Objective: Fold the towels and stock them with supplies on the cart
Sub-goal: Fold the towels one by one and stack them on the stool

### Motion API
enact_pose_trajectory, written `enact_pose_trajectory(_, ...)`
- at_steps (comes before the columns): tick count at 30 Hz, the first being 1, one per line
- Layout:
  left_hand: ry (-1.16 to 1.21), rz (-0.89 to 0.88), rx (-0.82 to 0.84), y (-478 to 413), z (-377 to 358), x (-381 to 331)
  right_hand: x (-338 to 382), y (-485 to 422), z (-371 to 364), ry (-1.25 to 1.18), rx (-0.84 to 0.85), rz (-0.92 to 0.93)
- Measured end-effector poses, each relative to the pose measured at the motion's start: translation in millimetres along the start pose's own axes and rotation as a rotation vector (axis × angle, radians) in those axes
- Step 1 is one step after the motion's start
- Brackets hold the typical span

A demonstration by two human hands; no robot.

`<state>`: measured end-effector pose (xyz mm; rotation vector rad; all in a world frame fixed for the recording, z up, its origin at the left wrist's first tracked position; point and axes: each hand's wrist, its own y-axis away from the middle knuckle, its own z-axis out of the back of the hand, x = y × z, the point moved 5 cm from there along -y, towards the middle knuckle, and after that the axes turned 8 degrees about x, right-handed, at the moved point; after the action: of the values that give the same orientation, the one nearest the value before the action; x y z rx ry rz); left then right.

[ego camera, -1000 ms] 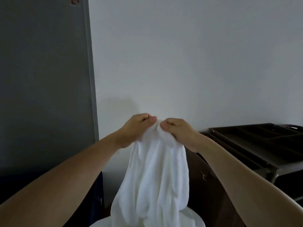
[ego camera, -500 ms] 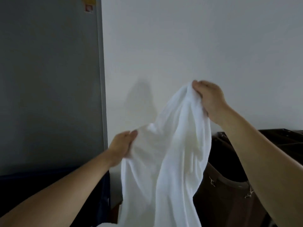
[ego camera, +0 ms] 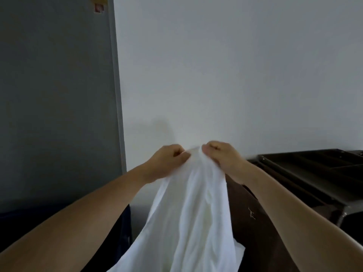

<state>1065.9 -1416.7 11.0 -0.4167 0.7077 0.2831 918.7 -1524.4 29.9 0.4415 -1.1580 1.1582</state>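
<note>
- The white wall (ego camera: 235, 65) is seen across most of the view, plain and dimly lit.
- A grey panel (ego camera: 55, 95), perhaps a door or a cabinet side, is set against the wall on the left.
- The white towel (ego camera: 192, 213) is held up in the air before the wall, gathered at its top and left to hang in loose folds past the bottom of the view. This is judged to let its own weight straighten it, so that an edge can be found for folding.
- No surface for folding is shown beneath it.
- The dark cart (ego camera: 294, 167) is seen at the right, its top tray divided into compartments; what is stocked there cannot be made out.
- A brown bag (ego camera: 255, 222) is seen at the cart's near end, just behind the towel.
- The towel's top edge is pinched by the left hand (ego camera: 167, 163) and the right hand (ego camera: 222, 160). Both are closed on the cloth and brought nearly together.
- A small sticker (ego camera: 99, 6) is seen high on the panel.
</note>
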Motion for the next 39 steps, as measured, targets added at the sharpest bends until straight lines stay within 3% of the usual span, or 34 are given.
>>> enact_pose_trajectory(2,0.209,0.101,0.138,13.5,-16.9,29.3,17.8,-5.3,13.8,-0.044,-0.100,0.069)
enact_pose_trajectory(6,0.364,0.231,0.351,43.6,-52.6,63.5,53.5,-21.4,36.7,-0.130,-0.195,0.157)
enact_pose_trajectory(8,0.479,0.285,0.364,52.9,-56.5,67.5,61.8,-24.4,53.4,-0.144,-0.264,0.190)
enact_pose_trajectory(10,0.569,0.282,0.259,51.4,-43.5,64.5,53.5,-23.3,68.1,-0.079,-0.304,0.165)
enact_pose_trajectory(14,0.606,0.135,0.008,25.6,10.5,26.3,10.8,-19.3,61.5,0.280,-0.076,-0.047)
enact_pose_trajectory(16,0.516,0.050,0.019,9.5,27.4,-4.8,-3.8,-14.2,42.8,0.079,0.028,-0.071)
enact_pose_trajectory(19,0.357,-0.036,0.222,-6.2,20.4,-37.8,-12.2,-4.5,7.1,-0.345,0.209,-0.081)
enact_pose_trajectory(23,0.299,-0.031,0.346,-3.4,5.0,-21.9,-29.2,8.9,-17.4,-0.378,0.313,-0.195)
enact_pose_trajectory(26,0.369,0.060,0.426,10.7,-5.8,9.8,-24.3,2.1,-6.7,-0.312,0.178,-0.123)
enact_pose_trajectory(29,0.462,0.186,0.564,30.2,-19.2,46.5,-5.4,-11.5,24.2,-0.327,-0.081,-0.012)
enact_pose_trajectory(31,0.475,0.232,0.537,42.1,-17.3,64.5,-0.2,-15.9,54.7,-0.353,-0.267,0.026)
enact_pose_trajectory(33,0.505,0.240,0.423,50.2,-6.1,68.1,0.3,-14.9,79.8,-0.162,-0.374,0.018)
enact_pose_trajectory(36,0.450,0.149,0.246,39.7,13.7,47.4,-8.0,-15.4,76.3,0.187,-0.344,-0.026)
enact_pose_trajectory(39,0.293,0.002,0.252,17.2,14.8,1.4,-19.0,-14.1,31.3,-0.045,-0.172,0.034)
